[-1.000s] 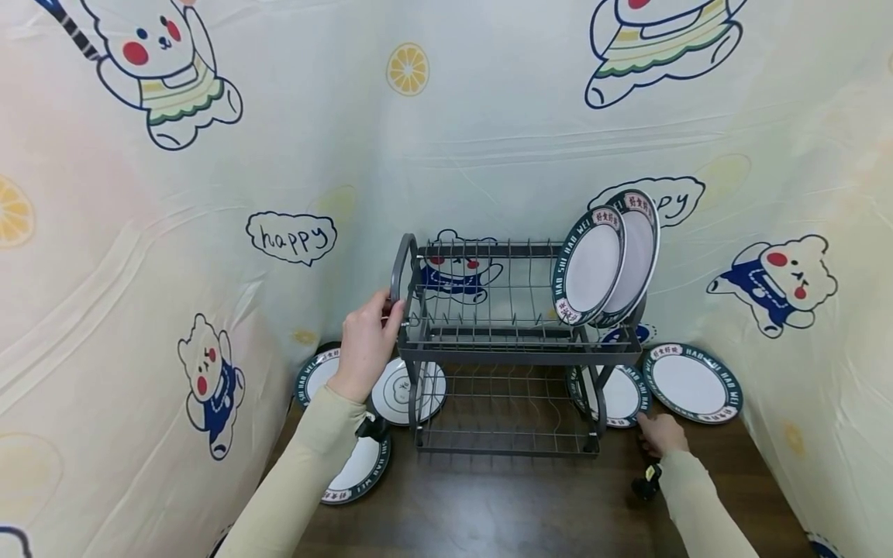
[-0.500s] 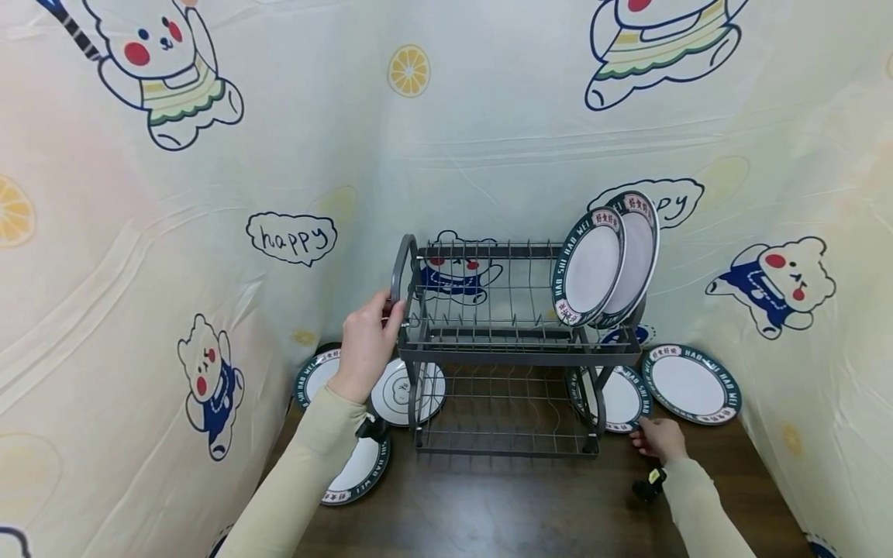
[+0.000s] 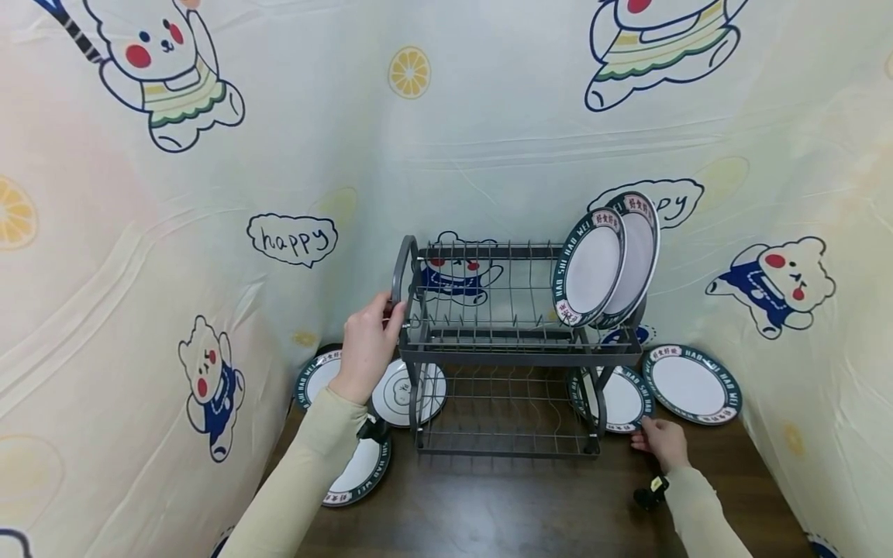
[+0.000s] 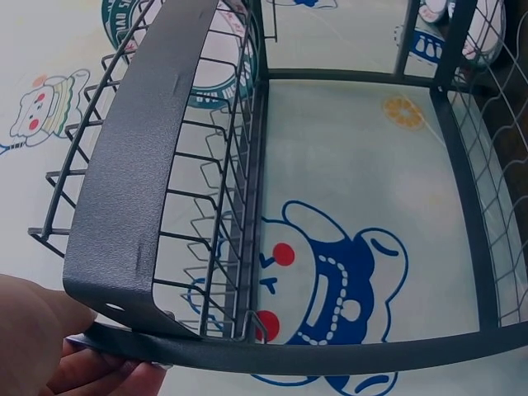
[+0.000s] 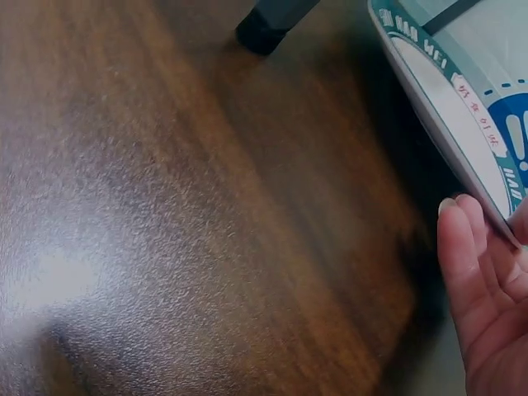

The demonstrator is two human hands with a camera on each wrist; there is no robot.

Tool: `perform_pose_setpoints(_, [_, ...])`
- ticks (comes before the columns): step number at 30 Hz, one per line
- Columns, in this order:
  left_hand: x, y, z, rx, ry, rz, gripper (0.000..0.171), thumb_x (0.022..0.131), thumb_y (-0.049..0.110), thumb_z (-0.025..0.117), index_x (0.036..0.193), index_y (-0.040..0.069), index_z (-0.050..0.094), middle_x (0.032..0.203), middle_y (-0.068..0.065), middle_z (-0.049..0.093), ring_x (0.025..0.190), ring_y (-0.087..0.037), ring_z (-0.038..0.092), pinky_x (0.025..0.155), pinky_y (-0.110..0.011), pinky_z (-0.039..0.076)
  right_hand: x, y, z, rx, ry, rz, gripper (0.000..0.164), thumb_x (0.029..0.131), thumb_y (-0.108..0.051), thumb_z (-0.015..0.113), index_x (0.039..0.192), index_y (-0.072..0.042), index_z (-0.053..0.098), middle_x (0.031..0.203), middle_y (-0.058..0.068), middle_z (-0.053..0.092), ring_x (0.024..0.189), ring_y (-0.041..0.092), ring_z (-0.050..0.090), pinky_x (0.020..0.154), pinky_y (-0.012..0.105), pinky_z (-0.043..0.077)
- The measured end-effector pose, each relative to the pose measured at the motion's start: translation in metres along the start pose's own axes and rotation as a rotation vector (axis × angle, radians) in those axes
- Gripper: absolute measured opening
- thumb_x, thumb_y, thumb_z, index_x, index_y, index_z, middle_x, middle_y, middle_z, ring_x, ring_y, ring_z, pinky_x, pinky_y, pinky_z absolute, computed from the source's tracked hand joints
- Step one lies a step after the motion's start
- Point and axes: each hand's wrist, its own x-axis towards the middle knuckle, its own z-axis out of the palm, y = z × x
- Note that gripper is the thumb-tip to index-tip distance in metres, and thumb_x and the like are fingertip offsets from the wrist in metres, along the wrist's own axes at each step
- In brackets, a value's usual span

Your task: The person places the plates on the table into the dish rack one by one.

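A dark two-tier dish rack (image 3: 519,358) stands in the middle of the table. My left hand (image 3: 367,349) grips its left side frame; in the left wrist view the fingers (image 4: 107,373) curl under the grey metal bar (image 4: 124,165). At the rack's right foot, my right hand (image 3: 663,443) pinches the front rim of a white plate (image 3: 623,399) with a green lettered border. The right wrist view has this plate (image 5: 445,99) tilted, with fingers (image 5: 462,247) under its rim and the thumb mostly out of frame. Two similar plates (image 3: 590,267) lean upright in the top tier's right end.
Another bordered plate (image 3: 693,384) lies at the right by the cloth wall. Left of the rack are a white saucer-like plate (image 3: 408,394), a plate (image 3: 321,376) behind my arm and one nearer plate (image 3: 359,469). Printed cloth (image 3: 446,155) surrounds the wooden table (image 3: 502,504).
My right hand and the plate it pinches have shifted slightly toward the table's front. The left hand and the rack have stayed where they were.
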Motion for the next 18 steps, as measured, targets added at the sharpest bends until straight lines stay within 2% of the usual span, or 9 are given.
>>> perform_pose_setpoints(10, [-0.0004,-0.0013,0.0006,0.007,0.004,-0.004,0.019,0.107,0.018,0.062,0.108,-0.001,0.066,0.096,-0.018,0.075,0.087,-0.033,0.075,0.075,-0.045,0.065,-0.0012,-0.0035,-0.0018,0.052,0.016,0.0,0.051,0.112,-0.017,0.044,0.139,0.025,0.04,0.081,0.003,0.07,0.07,0.012,0.072,0.069,0.03,0.064])
perform_pose_setpoints(18, [-0.0003,-0.0016,0.0009,0.008,0.003,-0.001,0.019,0.107,0.017,0.062,0.108,-0.001,0.066,0.097,-0.018,0.075,0.088,-0.033,0.075,0.076,-0.045,0.065,-0.0073,-0.0035,0.0001,0.073,0.034,-0.036,0.05,0.112,-0.016,0.045,0.138,0.026,0.042,0.08,0.002,0.071,0.069,0.011,0.071,0.068,0.028,0.063])
